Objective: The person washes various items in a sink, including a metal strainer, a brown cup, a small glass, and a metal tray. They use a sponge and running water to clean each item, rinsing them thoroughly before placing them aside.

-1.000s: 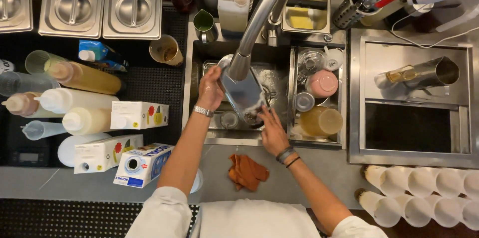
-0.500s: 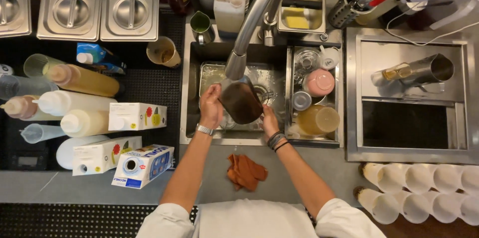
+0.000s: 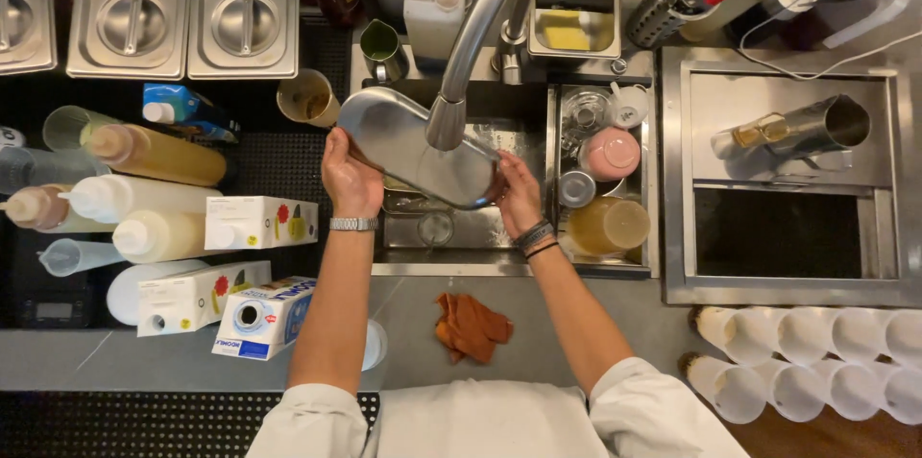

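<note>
Both hands hold one steel shaker tin (image 3: 413, 156), tipped on its side over the sink (image 3: 451, 228), right under the spout of the curved tap (image 3: 485, 16). The left hand (image 3: 351, 180) wraps the tin's left end with fingers curled round it; the right hand (image 3: 517, 191) cups its right end, with the palm against the metal. A steel watch (image 3: 353, 224) sits on the left wrist and dark bands (image 3: 534, 237) circle the right.

Just near of the sink, one crumpled orange cloth (image 3: 471, 325) lies on the counter. Right of the basin, a narrow side compartment holds a pink cup (image 3: 612, 151), a yellowish tub (image 3: 607, 225) and a small round metal piece between them. Far right, one steel tin (image 3: 807, 127) lies on its side in a square tray.

To the left, three cartons (image 3: 259, 221) stand near four squeeze bottles (image 3: 158, 156), two amber and two pale. At the far left corner sit three lidded steel pans (image 3: 240, 21). At the near right, stacks of white paper cups (image 3: 816, 335) lie in two rows.
</note>
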